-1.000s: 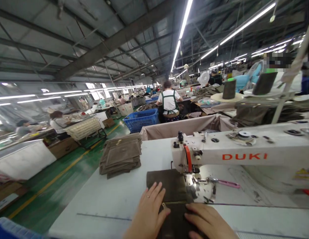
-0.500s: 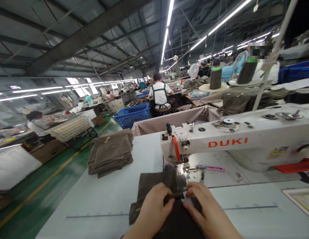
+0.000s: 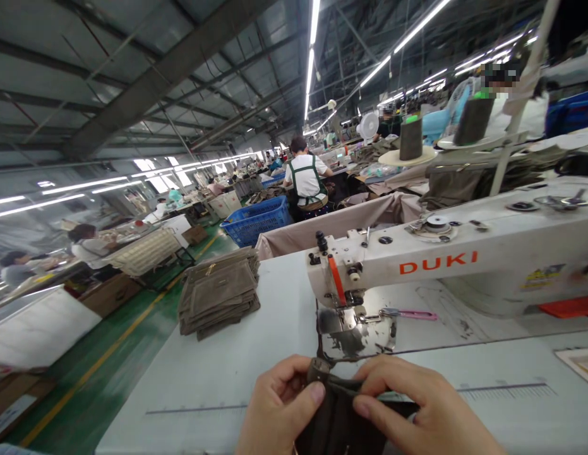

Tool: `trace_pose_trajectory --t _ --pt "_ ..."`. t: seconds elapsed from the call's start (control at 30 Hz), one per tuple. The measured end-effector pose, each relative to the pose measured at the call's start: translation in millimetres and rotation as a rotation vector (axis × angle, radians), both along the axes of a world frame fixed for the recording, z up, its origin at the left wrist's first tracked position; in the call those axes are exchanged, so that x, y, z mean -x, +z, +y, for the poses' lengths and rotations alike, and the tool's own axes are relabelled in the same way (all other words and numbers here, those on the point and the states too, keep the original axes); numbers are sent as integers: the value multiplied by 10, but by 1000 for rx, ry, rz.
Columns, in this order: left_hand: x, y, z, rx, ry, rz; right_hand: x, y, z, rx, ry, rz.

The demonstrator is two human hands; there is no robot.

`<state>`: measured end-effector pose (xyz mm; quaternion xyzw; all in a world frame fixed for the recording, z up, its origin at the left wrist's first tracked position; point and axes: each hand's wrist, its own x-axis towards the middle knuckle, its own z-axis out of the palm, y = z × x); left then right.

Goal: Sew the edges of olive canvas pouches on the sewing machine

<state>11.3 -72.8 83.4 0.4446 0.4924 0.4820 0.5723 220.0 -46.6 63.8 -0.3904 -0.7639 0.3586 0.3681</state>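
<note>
Between my hands is a dark olive-brown fabric piece (image 3: 341,417), held off the table just in front of the sewing machine (image 3: 445,253). My left hand (image 3: 284,404) pinches a folded, rolled edge of it between thumb and fingers. With thumb and forefinger, my right hand (image 3: 402,398) grips the same piece a little to the right. The lower part of the fabric runs out of the bottom of the view. Behind it shows the machine's metal needle plate (image 3: 350,338), with no cloth on it.
A stack of brown sewn fabric pieces (image 3: 220,291) lies on the table's left. Pink-handled thread snips (image 3: 414,315) rest beside the needle area. Beyond the table are a blue crate (image 3: 258,218), thread cones (image 3: 411,142) and a co-worker (image 3: 307,174) seen from behind.
The fabric has come off the needle plate toward me. My hands have moved down with it, and its edge is now folded up between them. The view has shifted slightly.
</note>
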Motion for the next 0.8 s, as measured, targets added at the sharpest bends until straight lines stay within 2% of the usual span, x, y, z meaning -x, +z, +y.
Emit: trace_pose_trajectory --t 0.13,0.33,0.43,0.5,0.6,0.67,0.73,0.8 --pt "-26 -59 -34 37 72 -108 -2 46 -55 68 -44 2" --pt "-21 -120 -55 88 108 -113 37 32 -65 106 -35 10" --pt "15 -126 -51 100 82 -76 42 53 -59 102 -37 -27" --pt "72 -88 -26 117 10 -6 33 88 -54 72 16 -20" --pt "188 3 81 135 -169 168 37 86 -35 -29 293 3" --pt "251 17 217 67 -289 440 86 -12 0 -115 453 -54" --pt "274 -55 407 -55 -355 757 176 -189 71 -217 468 -192" --pt "248 -213 639 -161 -334 965 281 -389 196 -359 398 -384"
